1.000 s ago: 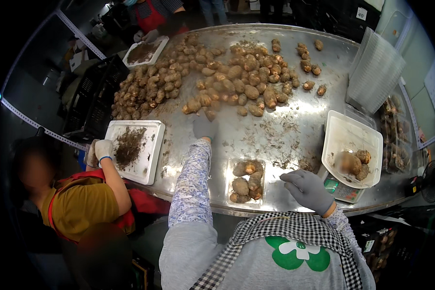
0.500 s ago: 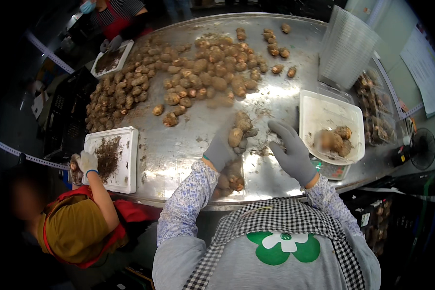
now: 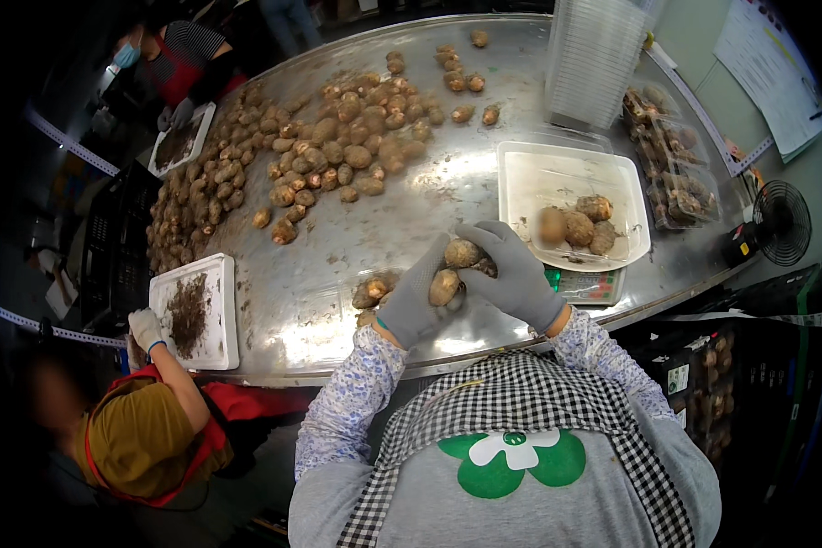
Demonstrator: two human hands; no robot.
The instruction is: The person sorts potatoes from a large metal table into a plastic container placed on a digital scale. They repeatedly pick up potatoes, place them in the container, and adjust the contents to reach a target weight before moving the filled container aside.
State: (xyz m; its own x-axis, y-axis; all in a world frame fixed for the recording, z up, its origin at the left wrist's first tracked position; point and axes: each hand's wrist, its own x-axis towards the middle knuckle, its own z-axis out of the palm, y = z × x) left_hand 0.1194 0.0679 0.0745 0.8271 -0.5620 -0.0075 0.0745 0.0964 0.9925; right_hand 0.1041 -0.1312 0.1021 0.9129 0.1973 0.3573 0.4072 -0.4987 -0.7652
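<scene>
In front of me, over the near part of the metal table, my two grey-gloved hands meet around a few small brown taro roots. My left hand [image 3: 415, 300] is closed around a pale oval taro [image 3: 444, 287] that shows at its palm. Curled over from the other side, my right hand [image 3: 518, 281] grips a rounder taro [image 3: 462, 253] at the fingertips. A darker taro is partly covered by its fingers. Beside my left wrist lie more taros [image 3: 372, 291] in a clear plastic tray, partly hidden by the hand.
Right of my hands a white basin [image 3: 513, 164] with several taros rests on a scale [image 3: 597, 287]. Stacked clear trays [image 3: 595, 64], filled packs [image 3: 682, 196] and a fan [image 3: 782, 222] stand beyond. A large taro heap [image 3: 338, 128] lies far left. A co-worker's gloved hand [image 3: 144, 329] is by a dirt-strewn white tray [image 3: 230, 315].
My right hand, open and apart before, has moved left to join my left hand and closed on a taro. The whole view has shifted, and the clear tray of taros now shows more left.
</scene>
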